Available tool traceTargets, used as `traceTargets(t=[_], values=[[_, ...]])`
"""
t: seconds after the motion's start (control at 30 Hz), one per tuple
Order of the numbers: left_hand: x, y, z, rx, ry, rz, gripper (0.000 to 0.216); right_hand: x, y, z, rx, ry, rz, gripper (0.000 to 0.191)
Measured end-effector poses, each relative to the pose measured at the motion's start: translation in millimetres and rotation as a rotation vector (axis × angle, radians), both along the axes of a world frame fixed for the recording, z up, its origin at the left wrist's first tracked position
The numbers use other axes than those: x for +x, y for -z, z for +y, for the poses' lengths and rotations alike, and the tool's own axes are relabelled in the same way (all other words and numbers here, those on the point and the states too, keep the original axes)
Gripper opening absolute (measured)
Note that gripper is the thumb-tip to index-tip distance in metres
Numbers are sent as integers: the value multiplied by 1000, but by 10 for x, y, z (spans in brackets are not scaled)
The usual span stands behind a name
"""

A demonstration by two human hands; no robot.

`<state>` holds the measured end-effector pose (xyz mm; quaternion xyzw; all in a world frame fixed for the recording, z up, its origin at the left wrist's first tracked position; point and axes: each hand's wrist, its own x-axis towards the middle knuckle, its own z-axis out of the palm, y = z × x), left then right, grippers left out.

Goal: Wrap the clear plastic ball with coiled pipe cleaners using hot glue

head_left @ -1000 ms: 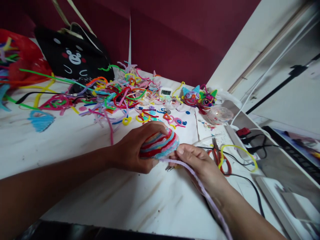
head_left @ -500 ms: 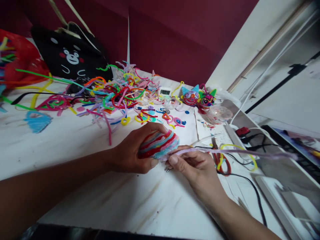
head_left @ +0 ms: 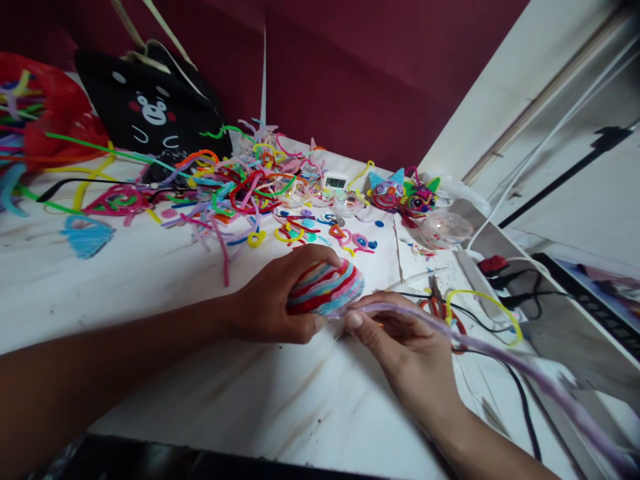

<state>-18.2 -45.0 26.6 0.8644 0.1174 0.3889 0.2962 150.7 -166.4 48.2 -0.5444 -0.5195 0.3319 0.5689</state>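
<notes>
My left hand (head_left: 285,297) wraps around a rounded ball (head_left: 327,287) covered in red, blue, pink and orange fuzzy stripes. Between thumb and fingers of my right hand (head_left: 400,333) is a lilac pipe cleaner (head_left: 480,347). One end of it lies against the ball's lower edge, and its long tail runs over my right hand to the lower right. Both hands are above the white table, close together. My left palm hides the ball's near left side. Just beyond my right hand lie orange-handled scissors (head_left: 440,307).
A tangled heap of pipe cleaners (head_left: 245,180) covers the back, beside a black bag (head_left: 150,107) and a red plastic bag (head_left: 65,127). A small digital clock (head_left: 335,181), two decorated figures (head_left: 403,192) and a clear plastic shell (head_left: 445,230) stand behind. Cables and a power strip (head_left: 493,283) line the right.
The pipe cleaner's free tail has swung down from nearly level to slope toward the lower right. The view has shifted slightly; both hands keep their holds.
</notes>
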Motion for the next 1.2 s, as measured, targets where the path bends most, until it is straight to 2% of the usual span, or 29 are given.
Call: traceTargets(t=[0.23, 0.47, 0.8, 1.0, 1.2], values=[[2, -36, -26, 25, 1, 29, 56, -7, 13, 15, 132, 77, -182, 5], [0, -59, -61, -19, -38, 58, 56, -26, 10, 61, 219, 137, -315, 7], [35, -95, -77, -217, 18, 98, 53, -53, 158, 87, 138, 148, -46, 11], [28, -107, -51, -341, 121, 99, 34, -73, 153, 118, 103, 151, 72, 14], [41, -141, -91, -385, 13, 137, 36, -96, 179, 116, 97, 137, 78, 14]])
